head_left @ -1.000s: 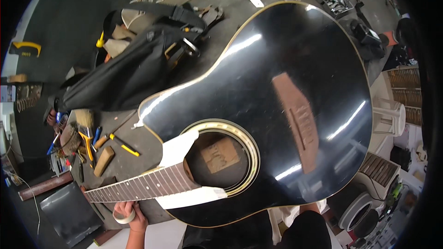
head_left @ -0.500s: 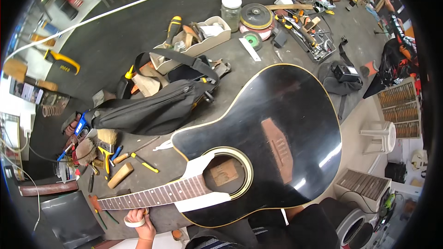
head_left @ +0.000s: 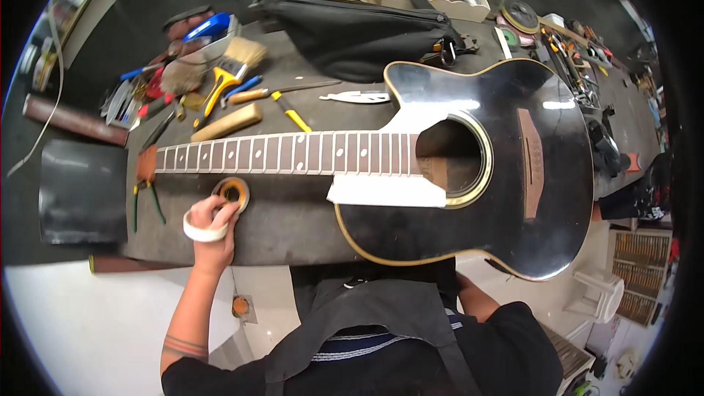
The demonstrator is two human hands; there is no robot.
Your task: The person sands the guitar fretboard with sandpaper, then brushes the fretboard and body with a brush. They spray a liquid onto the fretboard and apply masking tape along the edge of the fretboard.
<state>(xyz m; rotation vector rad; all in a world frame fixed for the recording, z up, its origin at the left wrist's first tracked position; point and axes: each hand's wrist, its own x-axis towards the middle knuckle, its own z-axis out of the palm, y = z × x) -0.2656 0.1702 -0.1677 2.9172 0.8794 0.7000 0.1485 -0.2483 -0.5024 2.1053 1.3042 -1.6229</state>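
Note:
A black acoustic guitar [head_left: 469, 231] lies face up across the workbench edge, its neck pointing left. White tape or paper [head_left: 385, 191] covers the body beside both edges of the fretboard [head_left: 275, 152]. Below the neck, my left hand [head_left: 213, 218] is closed on a tape roll [head_left: 243, 189] with an orange-brown inside, which stands at the fingertips. A white tape roll [head_left: 205, 235] hangs looped about the same hand. My right forearm [head_left: 477, 297] passes behind the guitar's lower edge; that hand is hidden.
Beyond the neck lie a wooden block [head_left: 227, 122], a yellow-handled brush [head_left: 216, 95] and a yellow-black tool [head_left: 291, 111]. Green-handled pliers [head_left: 155, 202] are near the headstock. A black bag [head_left: 352, 37] sits farther back. Several tools crowd the right, near a person [head_left: 649, 194].
My view has swung, so the guitar appears higher and more level. My left hand is now clear of the neck's lower edge, and the orange-brown tape roll shows plainly at its fingers.

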